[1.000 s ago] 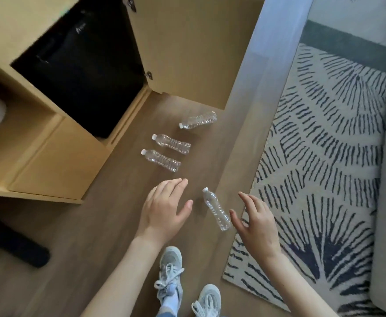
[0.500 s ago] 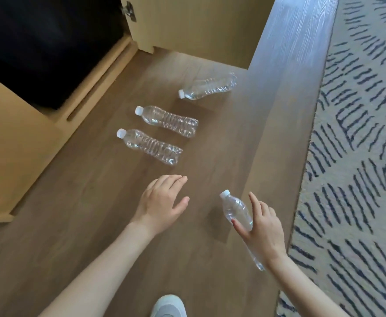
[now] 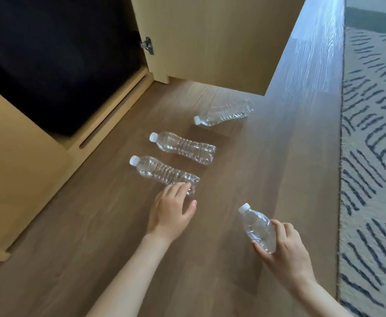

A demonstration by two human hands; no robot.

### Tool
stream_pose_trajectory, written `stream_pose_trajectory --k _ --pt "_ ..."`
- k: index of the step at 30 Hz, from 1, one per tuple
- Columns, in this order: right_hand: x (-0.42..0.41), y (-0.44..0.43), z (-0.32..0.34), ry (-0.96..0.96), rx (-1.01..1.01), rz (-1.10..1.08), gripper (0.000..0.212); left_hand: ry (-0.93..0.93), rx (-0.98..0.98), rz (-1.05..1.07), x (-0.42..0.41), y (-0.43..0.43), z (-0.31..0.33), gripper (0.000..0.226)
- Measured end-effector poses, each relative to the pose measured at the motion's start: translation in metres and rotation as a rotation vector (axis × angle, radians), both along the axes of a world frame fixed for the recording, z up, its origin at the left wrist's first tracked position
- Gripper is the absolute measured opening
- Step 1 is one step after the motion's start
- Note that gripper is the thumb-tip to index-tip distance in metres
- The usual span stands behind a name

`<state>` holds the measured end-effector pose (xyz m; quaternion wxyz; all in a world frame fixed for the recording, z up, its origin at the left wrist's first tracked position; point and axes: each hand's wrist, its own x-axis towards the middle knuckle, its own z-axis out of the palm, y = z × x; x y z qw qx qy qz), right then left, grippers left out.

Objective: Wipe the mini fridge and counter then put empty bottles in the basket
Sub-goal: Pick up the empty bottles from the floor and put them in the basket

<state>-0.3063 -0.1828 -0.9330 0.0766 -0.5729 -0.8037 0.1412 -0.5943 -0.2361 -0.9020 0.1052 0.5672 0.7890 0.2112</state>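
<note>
Three clear empty bottles with white caps lie on the wooden floor: a near one [image 3: 160, 171], a middle one [image 3: 182, 147] and a far one [image 3: 225, 113]. My right hand [image 3: 285, 252] is shut on a fourth clear bottle [image 3: 257, 226], lifted off the floor with its cap pointing up and left. My left hand [image 3: 170, 210] is open, fingers spread, its fingertips touching the base end of the near bottle. The black mini fridge [image 3: 57, 58] sits inside the open wooden cabinet at upper left. No basket is in view.
The open cabinet door [image 3: 221, 37] stands behind the far bottle, with a metal hinge [image 3: 147, 45] at its left edge. A patterned rug [image 3: 375, 156] covers the floor on the right. The cabinet's side panel [image 3: 15, 168] is at left.
My right hand has closed around the fourth bottle and raised it from the floor. My left hand has reached forward until its fingertips touch the near bottle. The camera has moved closer.
</note>
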Motion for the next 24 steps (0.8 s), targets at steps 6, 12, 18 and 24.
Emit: stream_pose_trajectory --k 6,12,18,24 --pt "-0.016 0.018 0.004 0.058 0.032 0.019 0.069 -0.111 -0.074 0.417 -0.018 0.019 -0.003 0.052" --pt "-0.013 0.019 0.001 0.121 0.06 0.04 0.071 -0.504 -0.146 0.79 -0.021 0.06 -0.004 0.087" --pt "-0.01 0.02 0.008 0.127 0.074 0.053 0.073 -0.833 -0.191 0.986 -0.02 0.087 -0.012 0.086" --pt "-0.011 0.02 0.011 0.13 0.073 0.051 0.073 -1.027 -0.163 0.99 -0.014 0.081 -0.018 0.083"
